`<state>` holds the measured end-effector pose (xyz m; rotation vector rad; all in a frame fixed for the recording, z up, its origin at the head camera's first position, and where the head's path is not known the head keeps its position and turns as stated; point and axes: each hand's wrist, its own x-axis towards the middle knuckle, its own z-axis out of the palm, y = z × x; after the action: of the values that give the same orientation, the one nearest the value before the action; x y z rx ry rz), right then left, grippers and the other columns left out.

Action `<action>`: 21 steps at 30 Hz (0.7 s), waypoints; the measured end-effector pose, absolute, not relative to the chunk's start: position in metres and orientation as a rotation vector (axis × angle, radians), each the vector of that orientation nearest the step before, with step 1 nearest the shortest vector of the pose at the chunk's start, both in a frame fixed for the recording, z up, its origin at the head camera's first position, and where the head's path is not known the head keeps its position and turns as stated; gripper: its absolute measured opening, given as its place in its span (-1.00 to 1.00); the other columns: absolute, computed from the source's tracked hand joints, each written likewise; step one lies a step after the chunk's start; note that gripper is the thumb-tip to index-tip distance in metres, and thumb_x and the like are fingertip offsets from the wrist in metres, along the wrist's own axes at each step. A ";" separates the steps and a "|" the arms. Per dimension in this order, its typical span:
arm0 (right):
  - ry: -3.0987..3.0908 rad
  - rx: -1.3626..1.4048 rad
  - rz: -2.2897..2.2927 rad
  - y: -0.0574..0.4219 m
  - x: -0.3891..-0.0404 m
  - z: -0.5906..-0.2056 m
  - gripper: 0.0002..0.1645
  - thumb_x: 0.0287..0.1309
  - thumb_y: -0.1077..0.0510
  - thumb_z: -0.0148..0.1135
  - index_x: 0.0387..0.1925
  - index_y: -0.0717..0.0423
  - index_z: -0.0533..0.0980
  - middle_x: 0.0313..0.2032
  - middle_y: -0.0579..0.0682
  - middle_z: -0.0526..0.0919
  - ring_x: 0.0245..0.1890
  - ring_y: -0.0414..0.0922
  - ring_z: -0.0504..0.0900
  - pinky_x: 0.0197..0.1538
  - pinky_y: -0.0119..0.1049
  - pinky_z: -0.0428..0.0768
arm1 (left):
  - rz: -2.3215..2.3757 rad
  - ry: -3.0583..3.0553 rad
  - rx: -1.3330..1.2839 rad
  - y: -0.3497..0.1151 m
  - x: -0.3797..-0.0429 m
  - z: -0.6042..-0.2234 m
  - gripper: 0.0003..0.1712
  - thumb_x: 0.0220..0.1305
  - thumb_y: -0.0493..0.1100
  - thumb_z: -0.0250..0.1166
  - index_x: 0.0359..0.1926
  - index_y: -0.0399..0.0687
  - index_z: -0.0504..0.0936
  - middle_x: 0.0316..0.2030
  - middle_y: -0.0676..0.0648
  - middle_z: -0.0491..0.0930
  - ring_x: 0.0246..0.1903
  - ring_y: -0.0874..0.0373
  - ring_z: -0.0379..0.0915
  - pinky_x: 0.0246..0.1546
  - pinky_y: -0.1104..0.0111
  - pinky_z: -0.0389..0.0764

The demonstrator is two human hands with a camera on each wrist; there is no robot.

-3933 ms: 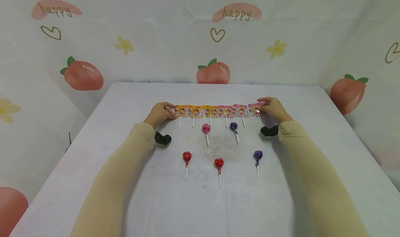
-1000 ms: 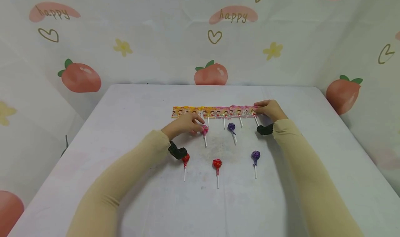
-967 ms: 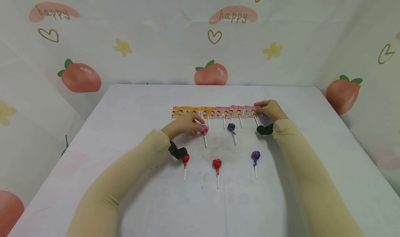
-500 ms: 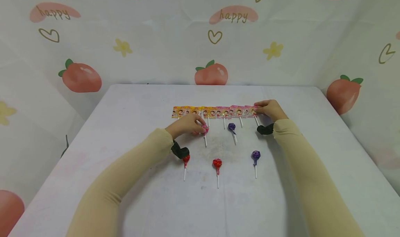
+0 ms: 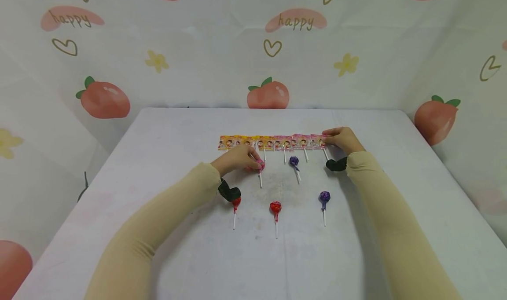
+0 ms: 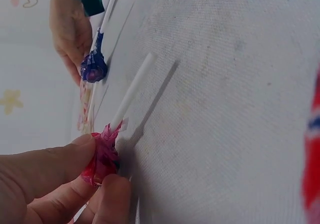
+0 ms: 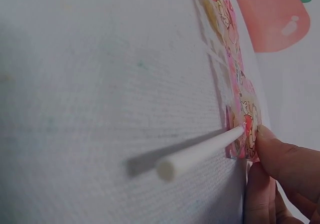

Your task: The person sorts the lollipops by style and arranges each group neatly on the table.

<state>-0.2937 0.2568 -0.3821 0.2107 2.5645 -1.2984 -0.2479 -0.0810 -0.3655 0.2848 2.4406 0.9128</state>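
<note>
My left hand (image 5: 237, 157) pinches the round head of a pink-wrapped lollipop (image 6: 106, 156) between thumb and fingers. Its white stick points toward the near side, close over the cloth. At the right end of a row, my right hand (image 5: 343, 139) pinches the edge of a lollipop in a flat pink packet (image 7: 249, 116). Several flat-packet lollipops make up this row, yellow packets (image 5: 264, 142) on the left and pink packets (image 5: 283, 142) on the right. The left hand hides some of the yellow packets' sticks. A purple lollipop (image 5: 294, 161) lies between the hands.
Nearer on the white-covered table (image 5: 309, 265) lie a red lollipop (image 5: 275, 207), another purple lollipop (image 5: 325, 197) and a second red lollipop (image 5: 235, 207), partly covered by the black left wrist camera (image 5: 229, 192). A peach-printed cloth (image 5: 198, 49) hangs behind.
My left hand has left the row's left end and moved right and nearer to the pink round lollipop, its fingers now closed on the head. My right hand stays at the row's right end.
</note>
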 end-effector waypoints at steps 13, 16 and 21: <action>2.555 0.224 -1.314 0.257 -0.294 -0.383 -0.46 0.30 0.12 0.21 0.26 0.23 0.42 0.16 0.18 0.53 -0.08 -0.12 0.29 -0.03 -0.32 0.26 | 1.184 2.358 0.199 -0.097 -0.248 -0.335 -0.66 0.21 -0.16 0.37 -0.03 -0.20 0.58 -0.18 -0.12 0.57 -0.25 0.11 0.61 -0.07 0.30 0.61; 2.552 0.224 -1.303 0.257 -0.294 -0.383 -0.45 0.31 0.11 0.19 0.27 0.23 0.40 0.25 0.25 0.43 -0.05 -0.10 0.27 -0.02 -0.32 0.24 | 1.244 2.354 0.205 -0.107 -0.246 -0.328 -0.64 0.25 -0.17 0.33 0.01 -0.25 0.56 -0.14 -0.14 0.57 -0.17 0.04 0.61 -0.04 0.28 0.60; 2.560 0.220 -1.294 0.258 -0.294 -0.384 -0.43 0.30 0.08 0.22 0.27 0.23 0.40 0.21 0.22 0.48 -0.06 -0.10 0.29 -0.02 -0.31 0.25 | 1.332 2.333 0.185 -0.122 -0.240 -0.332 -0.63 0.27 -0.17 0.31 0.04 -0.26 0.53 -0.16 -0.13 0.55 -0.20 0.08 0.56 -0.04 0.28 0.61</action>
<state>-0.2945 0.2585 -0.3838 0.2199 2.5599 -1.2937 -0.2403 -0.1222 -0.3323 0.1853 2.3329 1.3318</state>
